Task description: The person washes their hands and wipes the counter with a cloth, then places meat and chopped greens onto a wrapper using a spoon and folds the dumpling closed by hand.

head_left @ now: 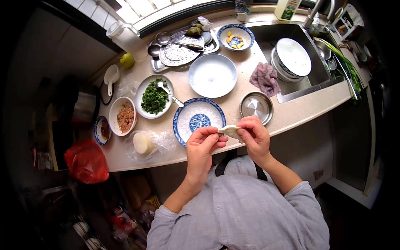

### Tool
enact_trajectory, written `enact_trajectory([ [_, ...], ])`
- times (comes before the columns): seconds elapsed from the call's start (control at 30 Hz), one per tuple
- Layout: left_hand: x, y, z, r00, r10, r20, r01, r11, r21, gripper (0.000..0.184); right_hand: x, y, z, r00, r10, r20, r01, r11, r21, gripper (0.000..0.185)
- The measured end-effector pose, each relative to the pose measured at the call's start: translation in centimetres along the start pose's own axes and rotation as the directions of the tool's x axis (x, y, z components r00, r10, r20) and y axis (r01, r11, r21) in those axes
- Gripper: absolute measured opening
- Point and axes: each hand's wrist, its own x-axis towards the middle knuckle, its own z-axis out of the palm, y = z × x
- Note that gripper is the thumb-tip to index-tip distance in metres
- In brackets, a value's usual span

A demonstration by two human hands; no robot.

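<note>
A folded piece of pale dough [230, 131] is held between both hands, above the counter's front edge. My left hand [204, 146] pinches its left end, and my right hand [255, 139] pinches the right end. Just behind my left hand lies a blue-rimmed plate [181, 121] with a blue centre. A steel bowl [256, 107] stands behind my right hand. To the left, a stack of round dough wrappers [143, 143] rests on clear plastic. Farther back left are a white bowl of minced filling [126, 118] and a plate of chopped greens [154, 98] with a spoon.
A large pale plate [212, 76] lies mid-counter, with a blue-rimmed bowl [236, 38] behind it. A cloth [265, 79] lies beside the sink [266, 37], which holds stacked bowls [293, 57]. A red bag [86, 161] hangs at the left edge.
</note>
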Motion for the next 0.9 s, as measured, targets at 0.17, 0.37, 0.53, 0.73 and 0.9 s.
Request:
enact_trajectory([
  [0.17, -0.1, 2.1, -1.3, 0.999, 0.049, -0.006, -0.049, 0.998, 0.042, 0.014, 0.4, 0.2, 2.6, 0.997, 0.069, 0.038, -0.071, 0.995, 0.076, 0.009],
  [0.37, 0.2, 4.3, -4.5, 0.998, 0.064, -0.028, -0.065, 0.998, -0.025, 0.017, 1.4, -0.3, 5.8, 0.994, 0.091, 0.060, -0.101, 0.977, 0.190, 0.009],
  [0.53, 2.2, 8.7, -6.9, 0.925, 0.326, -0.197, -0.284, 0.935, 0.212, 0.019, 2.1, -0.4, 7.7, 0.992, 0.117, 0.051, -0.126, 0.965, 0.232, 0.009],
  [0.73, 8.9, 13.2, -12.3, 0.719, 0.695, 0.013, -0.296, 0.289, 0.910, 0.012, 2.8, 0.1, 8.8, 0.996, 0.088, 0.002, -0.087, 0.977, 0.194, 0.009],
  [0.9, 13.0, 12.2, -15.8, 0.630, 0.729, 0.268, -0.090, -0.275, 0.957, 0.025, 2.8, -0.7, 9.1, 0.995, 0.084, -0.052, -0.077, 0.988, 0.132, 0.009],
])
